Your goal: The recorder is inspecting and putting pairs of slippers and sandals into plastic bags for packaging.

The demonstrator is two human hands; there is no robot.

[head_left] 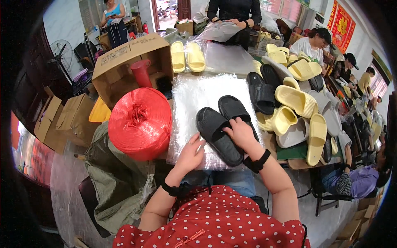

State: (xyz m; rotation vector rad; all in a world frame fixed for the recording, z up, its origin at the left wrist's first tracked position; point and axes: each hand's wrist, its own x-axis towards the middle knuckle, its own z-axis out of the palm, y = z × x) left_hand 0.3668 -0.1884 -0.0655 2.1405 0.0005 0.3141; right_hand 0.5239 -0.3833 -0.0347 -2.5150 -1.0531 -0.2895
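A pair of black slide slippers lies at a slant over a stack of clear plastic bags (184,107); the left slipper (225,146) partly overlaps the right slipper (231,106). My right hand (242,134) grips the left slipper at the inner edge of its strap, and the wrist covers part of the right one. Beside the left slipper's outer edge, my left hand (191,153) is held with loosely bent fingers apart and nothing in them. Both wrists wear black bands.
A big red twine roll (140,124) stands left of the bags, before an open cardboard box (132,56). Yellow, black and grey slippers pile up at the right, including a yellow slide (316,138). Two yellow slides (195,57) sit at the back. Other people work around.
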